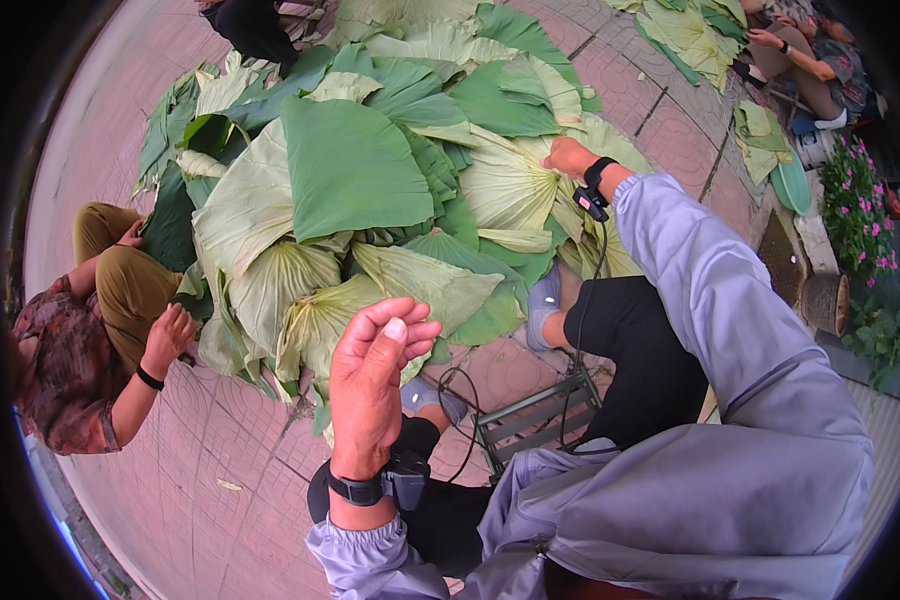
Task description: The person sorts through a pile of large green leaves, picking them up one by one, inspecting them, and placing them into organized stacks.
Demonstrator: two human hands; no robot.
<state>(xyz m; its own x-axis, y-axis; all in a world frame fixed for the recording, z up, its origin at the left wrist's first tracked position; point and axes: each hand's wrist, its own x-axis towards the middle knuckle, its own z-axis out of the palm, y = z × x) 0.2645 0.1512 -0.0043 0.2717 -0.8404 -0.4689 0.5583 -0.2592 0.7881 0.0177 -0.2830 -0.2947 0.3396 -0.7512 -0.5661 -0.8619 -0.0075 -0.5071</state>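
Before me lies a broad heap of large lotus leaves, some deep green and some pale on their ribbed undersides. My right hand (570, 158) reaches over its far right part, fingertips closed at the gathered centre of a pale lotus leaf (511, 184). Nearer to me, my left hand (379, 367) is raised above the heap's near edge, fingers loosely curled and nothing visible in them. Behind that hand lies a folded pale leaf (429, 274). A green folded leaf (352, 169) tops the middle of the heap. Both wrists carry strapped devices.
A person (71, 360) sits at the left, hands at the heap's edge. Another person's dark-clad leg (251, 34) is at the top. At upper right, a seated person (814, 67) is beside more leaves (690, 41). A black cable (589, 300) hangs from my right wrist near a slatted stool (540, 416).
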